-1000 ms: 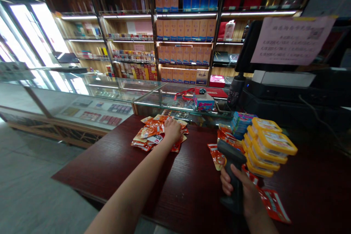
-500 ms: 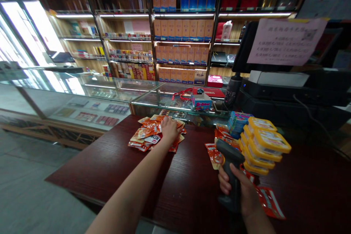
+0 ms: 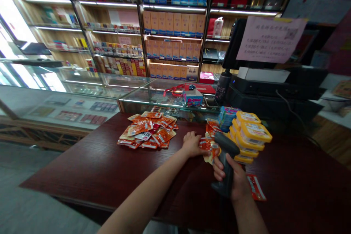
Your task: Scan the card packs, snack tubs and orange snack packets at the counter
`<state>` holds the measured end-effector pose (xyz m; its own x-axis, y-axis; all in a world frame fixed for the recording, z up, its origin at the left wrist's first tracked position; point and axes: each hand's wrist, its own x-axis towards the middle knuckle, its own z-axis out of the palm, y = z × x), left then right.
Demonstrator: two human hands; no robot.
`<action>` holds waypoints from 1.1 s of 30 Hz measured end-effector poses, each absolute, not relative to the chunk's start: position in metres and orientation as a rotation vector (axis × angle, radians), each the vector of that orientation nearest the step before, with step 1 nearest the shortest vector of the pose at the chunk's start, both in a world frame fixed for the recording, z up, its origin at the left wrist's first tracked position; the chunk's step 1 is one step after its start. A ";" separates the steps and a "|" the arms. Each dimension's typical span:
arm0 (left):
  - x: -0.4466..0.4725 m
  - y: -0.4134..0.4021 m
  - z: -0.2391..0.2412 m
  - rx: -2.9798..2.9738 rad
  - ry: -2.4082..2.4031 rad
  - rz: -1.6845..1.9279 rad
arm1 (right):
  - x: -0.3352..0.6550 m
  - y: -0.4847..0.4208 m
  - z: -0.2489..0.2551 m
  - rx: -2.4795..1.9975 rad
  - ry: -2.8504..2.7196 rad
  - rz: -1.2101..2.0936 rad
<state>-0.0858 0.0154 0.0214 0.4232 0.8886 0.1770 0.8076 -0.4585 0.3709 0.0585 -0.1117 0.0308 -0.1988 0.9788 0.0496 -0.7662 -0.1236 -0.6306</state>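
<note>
My left hand (image 3: 192, 144) reaches across the dark red counter (image 3: 90, 175) and its fingers close on an orange snack packet (image 3: 206, 144) lying just in front of the scanner. My right hand (image 3: 233, 179) grips the handle of a black barcode scanner (image 3: 225, 155), whose head points at that packet. A heap of orange snack packets (image 3: 146, 134) lies to the left of my left hand. A stack of yellow-lidded trays (image 3: 251, 136) stands right of the scanner, with more orange packets around it.
A red packet (image 3: 255, 187) lies by my right wrist. Blue boxes (image 3: 227, 117) stand behind the trays. Glass display cases (image 3: 109, 91) run along the counter's far side. A till with a monitor and pink notice (image 3: 270, 40) stands at the right. Shelves of boxes fill the back wall.
My left hand has left the heap of packets and moved right to the packet in front of the scanner. The view has shifted to the right.
</note>
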 end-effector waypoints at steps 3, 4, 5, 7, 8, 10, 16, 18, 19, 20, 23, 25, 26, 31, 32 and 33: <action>-0.085 0.017 0.023 2.418 1.498 0.538 | 0.060 -0.112 0.029 -0.450 -0.652 1.682; -0.086 0.018 0.025 2.400 1.517 0.565 | 0.060 -0.112 0.028 -0.446 -0.658 1.686; -0.087 0.017 0.026 2.376 1.541 0.601 | 0.061 -0.112 0.027 -0.443 -0.662 1.688; -0.091 0.016 0.028 2.286 1.578 0.679 | 0.062 -0.111 0.026 -0.440 -0.665 1.690; -0.093 0.015 0.029 2.210 1.580 0.720 | 0.063 -0.111 0.026 -0.438 -0.667 1.693; -0.096 0.013 0.031 1.992 1.556 0.798 | 0.063 -0.111 0.026 -0.430 -0.676 1.701; -0.116 0.010 0.036 1.178 1.449 1.047 | 0.061 -0.111 0.030 -0.439 -0.674 1.710; -0.125 0.008 0.038 1.008 1.331 1.164 | 0.060 -0.112 0.031 -0.445 -0.671 1.706; -0.128 0.006 0.038 0.938 1.260 1.214 | 0.060 -0.112 0.032 -0.448 -0.672 1.707; -0.131 0.005 0.038 0.880 1.191 1.249 | 0.059 -0.112 0.032 -0.454 -0.676 1.710; -0.135 0.002 0.031 0.805 1.047 1.321 | 0.056 -0.112 0.032 -0.507 -0.699 1.690; -0.133 0.001 0.025 0.832 1.029 1.348 | 0.053 -0.113 0.033 -0.569 -0.727 1.659; -0.131 0.002 0.022 0.860 1.045 1.362 | 0.052 -0.113 0.034 -0.605 -0.745 1.643; -0.125 0.004 0.013 1.133 1.052 1.449 | 0.039 -0.115 0.046 -0.815 -0.819 1.570; -0.124 0.004 0.012 1.180 1.036 1.449 | 0.036 -0.116 0.049 -0.866 -0.840 1.543; -0.124 0.005 0.011 1.212 1.031 1.442 | 0.032 -0.116 0.052 -0.917 -0.862 1.507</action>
<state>-0.1243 0.0047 0.0107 -0.0531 0.9816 0.1836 -0.1440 -0.1895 0.9713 0.0323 -0.1162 0.0521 -0.0812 0.9926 -0.0898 -0.4257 -0.1160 -0.8974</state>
